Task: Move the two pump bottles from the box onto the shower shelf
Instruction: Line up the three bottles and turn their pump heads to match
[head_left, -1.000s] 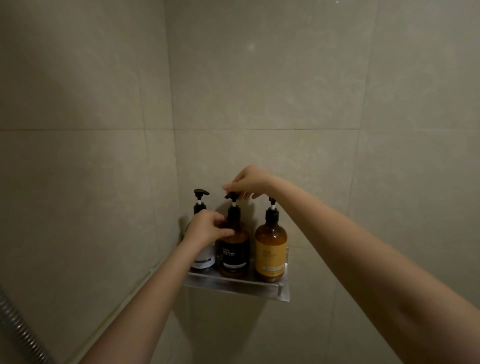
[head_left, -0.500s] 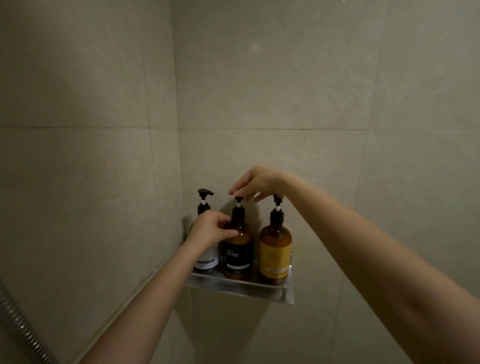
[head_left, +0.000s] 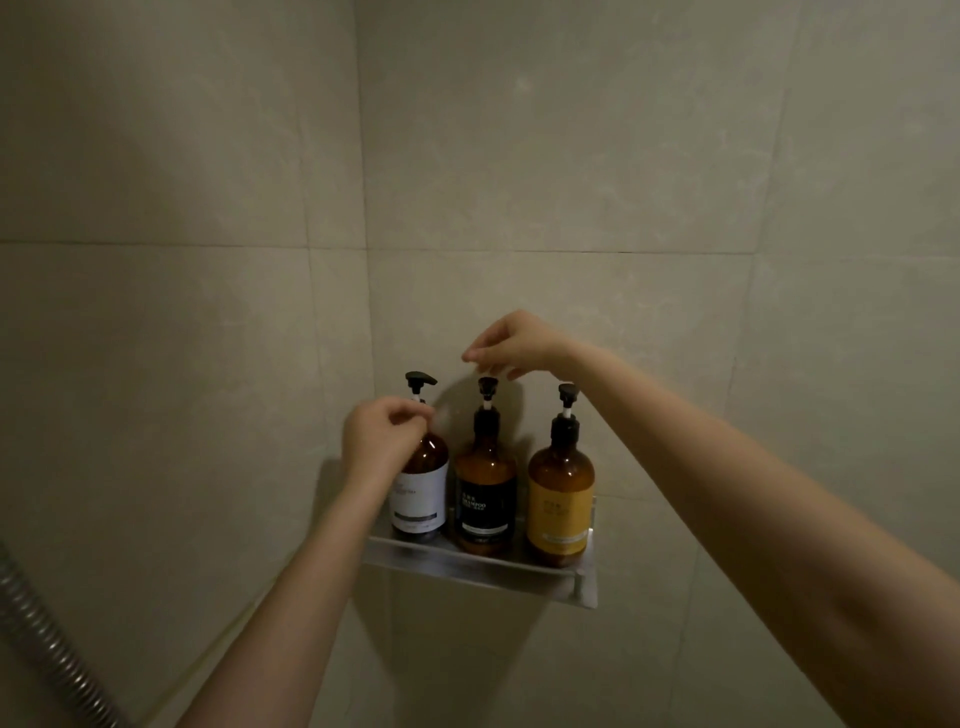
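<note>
Three amber pump bottles stand upright in a row on the metal shower shelf (head_left: 470, 565) in the tiled corner: a white-label bottle (head_left: 422, 496), a black-label shampoo bottle (head_left: 485, 501) and a yellow-label bottle (head_left: 561, 512). My left hand (head_left: 382, 439) is curled in front of the white-label bottle's neck and hides it; whether it grips the neck is unclear. My right hand (head_left: 514, 345) hovers just above the black-label bottle's pump head, fingers loosely apart, holding nothing. No box is in view.
Beige tiled walls meet in the corner behind the shelf. A ribbed metal shower hose (head_left: 49, 649) runs along the lower left edge. The shelf's front lip rises slightly in front of the bottles.
My left hand let go of the black-label bottle's neck and shifted left to the white-label bottle. My right hand lifted off the middle pump head, which now stands clear below it.
</note>
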